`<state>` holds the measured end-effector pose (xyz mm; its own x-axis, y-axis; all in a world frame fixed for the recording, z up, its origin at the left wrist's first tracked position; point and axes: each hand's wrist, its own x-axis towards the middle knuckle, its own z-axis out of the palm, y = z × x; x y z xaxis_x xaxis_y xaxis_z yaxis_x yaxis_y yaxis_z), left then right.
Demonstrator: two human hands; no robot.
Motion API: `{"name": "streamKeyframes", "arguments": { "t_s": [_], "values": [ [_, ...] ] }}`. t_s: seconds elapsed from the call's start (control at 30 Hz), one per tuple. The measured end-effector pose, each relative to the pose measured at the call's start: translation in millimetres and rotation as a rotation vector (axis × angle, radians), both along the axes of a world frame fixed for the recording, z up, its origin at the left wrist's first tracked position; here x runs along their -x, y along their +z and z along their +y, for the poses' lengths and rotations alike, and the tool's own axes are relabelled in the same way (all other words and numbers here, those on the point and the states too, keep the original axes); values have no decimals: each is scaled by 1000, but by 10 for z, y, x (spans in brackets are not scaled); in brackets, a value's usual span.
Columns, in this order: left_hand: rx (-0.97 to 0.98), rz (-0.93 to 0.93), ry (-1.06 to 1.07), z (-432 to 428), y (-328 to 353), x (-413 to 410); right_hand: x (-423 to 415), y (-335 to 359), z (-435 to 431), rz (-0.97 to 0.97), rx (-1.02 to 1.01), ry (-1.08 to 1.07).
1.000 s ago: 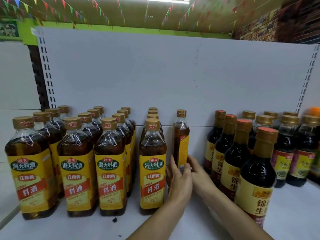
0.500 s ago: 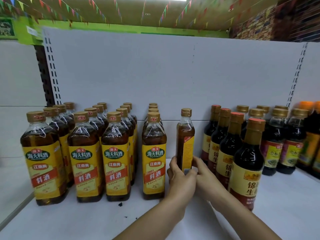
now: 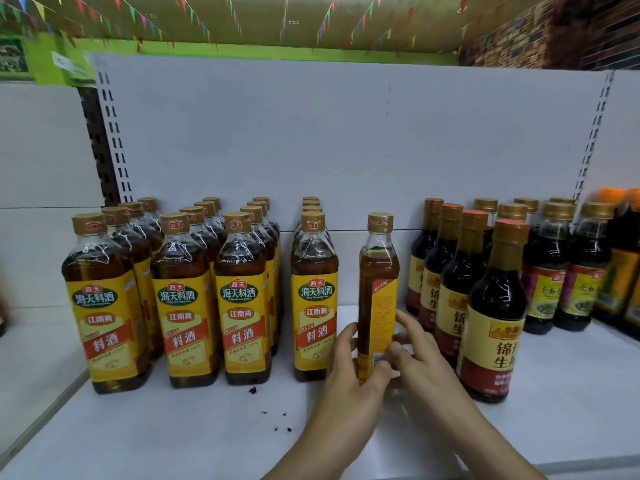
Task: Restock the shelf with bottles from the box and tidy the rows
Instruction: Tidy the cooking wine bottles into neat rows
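While the left hand (image 3: 349, 372) and right hand (image 3: 424, 365) both clutched its base, the gold-capped amber plastic bottle (image 3: 377, 292) stood side-on on the white shelf (image 3: 166, 431) | beside yellow-labelled rows (image 3: 242, 306) | imo it needed twisting label-forward, kept upright, nudged level with them.

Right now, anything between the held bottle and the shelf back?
Nothing visible. The left hand and right hand grip the cooking wine bottle in the gap between the yellow-label row and the soy sauce row; behind it only bare shelf shows, to the back panel.
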<state>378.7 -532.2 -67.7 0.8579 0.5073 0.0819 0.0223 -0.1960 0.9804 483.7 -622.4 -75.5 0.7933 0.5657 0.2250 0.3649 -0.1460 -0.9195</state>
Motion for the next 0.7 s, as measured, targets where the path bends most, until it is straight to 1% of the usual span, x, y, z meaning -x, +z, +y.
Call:
{"name": "streamKeyframes", "arguments": {
  "t_s": [0.1,0.2,0.27,0.47,0.7],
  "values": [
    [-40,-31,17,50,-22,102,50,-14,-32,0,16,34],
    [-66,-48,56,118,-53,184,121,17,-66,7,-23,89],
    [-98,-65,72,157,-80,245,169,29,-71,-3,-15,103],
    [-152,-93,117,281,-120,393,322,45,-14,-55,61,104],
    [-200,-121,251,376,-212,423,415,60,116,-53,155,135]
  ]
}}
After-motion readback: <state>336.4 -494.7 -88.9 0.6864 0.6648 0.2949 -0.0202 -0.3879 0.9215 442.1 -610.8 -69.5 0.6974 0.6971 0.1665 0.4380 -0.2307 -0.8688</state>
